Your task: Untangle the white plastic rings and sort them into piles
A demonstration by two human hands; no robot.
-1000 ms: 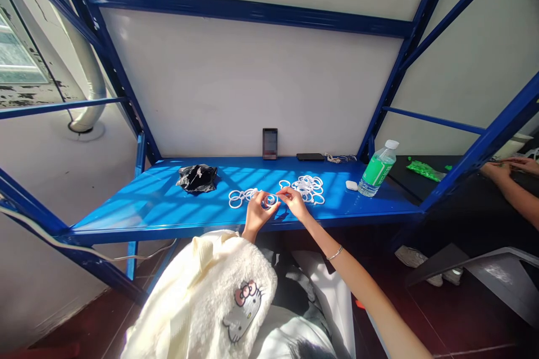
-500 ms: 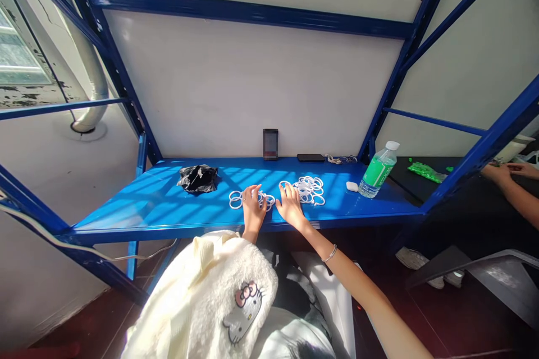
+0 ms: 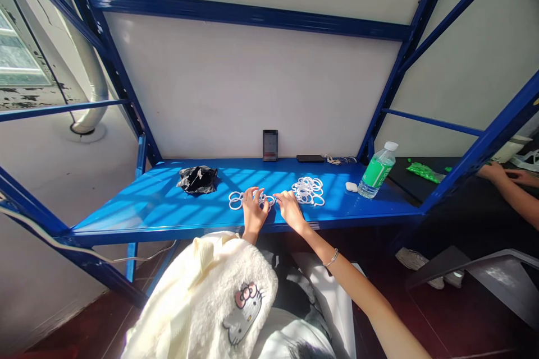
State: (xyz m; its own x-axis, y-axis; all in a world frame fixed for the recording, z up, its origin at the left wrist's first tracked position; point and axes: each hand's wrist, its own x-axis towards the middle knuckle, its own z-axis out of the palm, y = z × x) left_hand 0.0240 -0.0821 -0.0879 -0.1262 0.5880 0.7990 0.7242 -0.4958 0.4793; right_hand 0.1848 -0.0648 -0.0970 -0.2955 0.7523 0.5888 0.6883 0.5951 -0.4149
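**Item 1.** Row of white plastic rings, thin round hoops lying flat and overlapping in a short string. It sits on the blue metal shelf board, about midway along it and nearer its front edge than its back. The long axis runs left to right, parallel to the board's front edge. Whether the rings are linked cannot be told.

**Item 2.** Left hand, fingers spread wide and laid flat on the right end of the row.

**Item 3.** Right hand, fingers loosely extended and palm down, with the fingertips at the same end of the row. No closed grasp shows.

**Item 4.** Loose heap of white plastic rings, on the board just right of the hands.

**Item 5.** Other things on the board:
- crumpled black plastic bag, left of centre
- upright dark phone, at the back edge
- clear water bottle with green label, near the right end

**Open room.** A bare stretch of board lies left of the row, with a narrow strip before the front edge.

**Nearby.** Another person's hands, beyond the board's right end.
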